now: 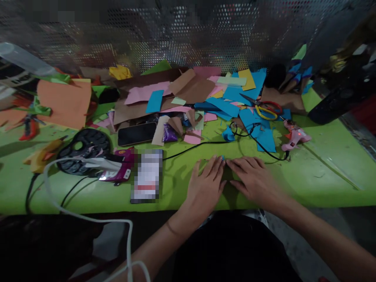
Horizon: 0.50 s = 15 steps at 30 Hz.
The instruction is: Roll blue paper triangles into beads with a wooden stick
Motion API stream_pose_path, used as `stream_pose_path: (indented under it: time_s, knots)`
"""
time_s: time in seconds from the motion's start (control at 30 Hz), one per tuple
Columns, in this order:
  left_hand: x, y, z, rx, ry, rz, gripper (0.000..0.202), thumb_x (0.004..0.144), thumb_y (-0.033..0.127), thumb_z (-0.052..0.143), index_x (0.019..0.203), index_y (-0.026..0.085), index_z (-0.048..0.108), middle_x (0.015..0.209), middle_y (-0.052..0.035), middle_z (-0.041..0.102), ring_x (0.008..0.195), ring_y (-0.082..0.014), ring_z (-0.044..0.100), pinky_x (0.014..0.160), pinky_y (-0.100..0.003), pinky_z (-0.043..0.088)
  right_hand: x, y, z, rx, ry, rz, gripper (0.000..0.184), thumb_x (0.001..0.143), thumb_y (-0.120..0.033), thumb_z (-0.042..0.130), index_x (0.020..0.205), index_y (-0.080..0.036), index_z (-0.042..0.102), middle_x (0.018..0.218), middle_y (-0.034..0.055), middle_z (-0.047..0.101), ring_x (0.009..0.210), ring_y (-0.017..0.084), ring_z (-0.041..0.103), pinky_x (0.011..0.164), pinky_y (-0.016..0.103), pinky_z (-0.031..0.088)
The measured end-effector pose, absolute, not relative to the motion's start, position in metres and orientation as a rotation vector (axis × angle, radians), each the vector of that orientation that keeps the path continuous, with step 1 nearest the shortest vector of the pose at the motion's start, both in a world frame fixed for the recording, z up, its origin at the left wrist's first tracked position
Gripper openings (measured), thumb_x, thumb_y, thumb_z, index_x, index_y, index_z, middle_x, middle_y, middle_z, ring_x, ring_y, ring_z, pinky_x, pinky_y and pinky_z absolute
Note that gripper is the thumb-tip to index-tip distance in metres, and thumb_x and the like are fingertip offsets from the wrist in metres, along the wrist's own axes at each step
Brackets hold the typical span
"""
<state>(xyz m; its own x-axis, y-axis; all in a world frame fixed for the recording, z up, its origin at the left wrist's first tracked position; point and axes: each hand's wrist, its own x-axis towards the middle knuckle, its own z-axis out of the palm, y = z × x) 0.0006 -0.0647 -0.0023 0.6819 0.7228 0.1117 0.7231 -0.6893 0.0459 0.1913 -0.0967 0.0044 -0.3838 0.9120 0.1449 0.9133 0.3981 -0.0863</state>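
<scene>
My left hand (205,178) lies palm down near the front of the green table (179,172), its fingers stretched forward and the thumb apart. A tiny blue paper bit (223,158) shows at its fingertips; the rest of it, if any, is hidden under the fingers. Close by on the right, my right hand (254,178) is also palm down, fingertips pointing at the same blue bit. Both thumbs face each other across a narrow gap. Just beyond the hands stands a small curled blue paper piece (228,134) beside a black cable loop.
Scissors with red and yellow handles (266,111) rest on blue paper scraps. A pink glue gun (295,137) with a lit red light is at the right. Leftward are a phone (147,176), a dark phone (137,134), a black tray (85,150), a yellow tool (44,154) and cables.
</scene>
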Motion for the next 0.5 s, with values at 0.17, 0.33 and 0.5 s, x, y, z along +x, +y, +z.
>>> stream_pose_path:
  time_s: [0.17, 0.33, 0.5]
  knots:
    - [0.0016, -0.0595, -0.0028, -2.877, -1.242, -0.216, 0.050, 0.101, 0.032, 0.032, 0.147, 0.018, 0.041, 0.150, -0.0093, 0.048, 0.144, -0.0254, 0.037, 0.116, -0.054, 0.028, 0.1913, -0.0933, 0.0057, -1.683, -2.467, -0.017, 0.046, 0.094, -0.034, 0.056, 0.135, -0.013, 0.053, 0.125, 0.0121, 0.063, 0.113, 0.030, 0.051, 0.095, 0.044, 0.038]
    - [-0.0004, -0.0642, -0.0034, -2.875, -1.219, -0.198, 0.051, 0.100, 0.033, 0.033, 0.148, 0.016, 0.039, 0.153, -0.0087, 0.043, 0.145, -0.0244, 0.036, 0.116, -0.053, 0.029, 0.1898, -0.0976, 0.0052, -1.649, -2.473, 0.008, 0.049, 0.094, -0.036, 0.056, 0.138, -0.015, 0.051, 0.126, 0.0113, 0.062, 0.114, 0.029, 0.051, 0.096, 0.043, 0.038]
    - [0.0022, -0.0627, -0.0020, -2.866, -1.239, -0.191, 0.050, 0.102, 0.034, 0.028, 0.146, 0.015, 0.042, 0.151, -0.0081, 0.046, 0.144, -0.0235, 0.038, 0.115, -0.053, 0.030, 0.1902, -0.0953, 0.0037, -1.673, -2.450, -0.017, 0.046, 0.093, -0.033, 0.057, 0.135, -0.015, 0.053, 0.125, 0.0114, 0.063, 0.114, 0.029, 0.051, 0.097, 0.044, 0.038]
